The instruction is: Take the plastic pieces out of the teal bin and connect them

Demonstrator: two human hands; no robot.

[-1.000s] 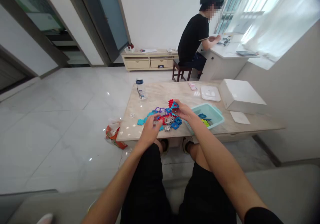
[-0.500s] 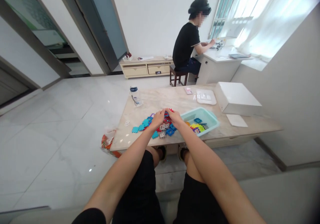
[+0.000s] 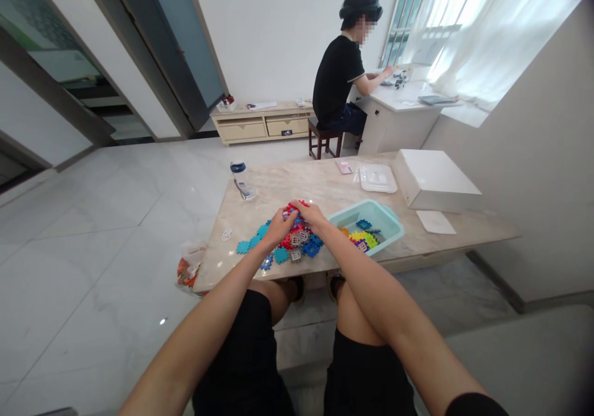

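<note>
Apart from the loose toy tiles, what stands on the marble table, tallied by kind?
Teal plastic basket: 1
White cardboard box: 1
White plastic lid: 1
Clear bottle with blue cap: 1
White paper sheet: 1
Small pink card: 1
Total: 6

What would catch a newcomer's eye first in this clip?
The bright pile of plastic blocks near the table's front edge, where the left hand and right hand meet over a red piece. Just right of it sits a teal bin with more blocks; behind, a person sits at a white desk.
</note>
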